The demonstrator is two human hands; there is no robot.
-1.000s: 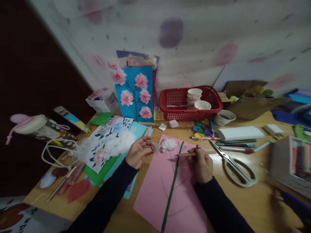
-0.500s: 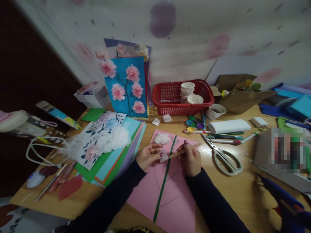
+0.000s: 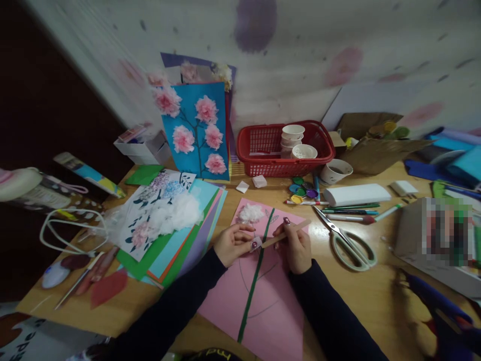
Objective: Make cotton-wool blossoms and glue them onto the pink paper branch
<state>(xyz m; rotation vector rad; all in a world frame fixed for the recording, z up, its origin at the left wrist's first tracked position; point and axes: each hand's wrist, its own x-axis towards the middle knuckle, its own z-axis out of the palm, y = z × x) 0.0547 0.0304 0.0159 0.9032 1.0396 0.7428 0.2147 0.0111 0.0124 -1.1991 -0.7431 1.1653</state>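
Between the thumb and fingers of my left hand [image 3: 233,244] is a small square of thin, pale tissue paper [image 3: 257,243]. My right hand [image 3: 296,248] pinches a flat wooden craft stick [image 3: 274,239], its left tip at the edge of the tissue. Both hands are over a pink sheet of paper [image 3: 280,316], which carries a long dark green painted stem [image 3: 249,298] and thin pencil lines. A fluffy white tuft [image 3: 251,213] sits on the sheet's upper left, just beyond my left fingers.
Scissors [image 3: 347,243] and brushes lie to the right. A red basket [image 3: 259,168] with paper cups stands behind, beside a blue flower picture [image 3: 188,155]. Coloured sheets [image 3: 203,235] topped with white fluff [image 3: 176,214] lie left. A blue-handled tool [image 3: 439,306] is at front right.
The tissue has turned between my left fingertips, and less of it shows. My right hand and the craft stick have barely moved. The whole view has shifted slightly.
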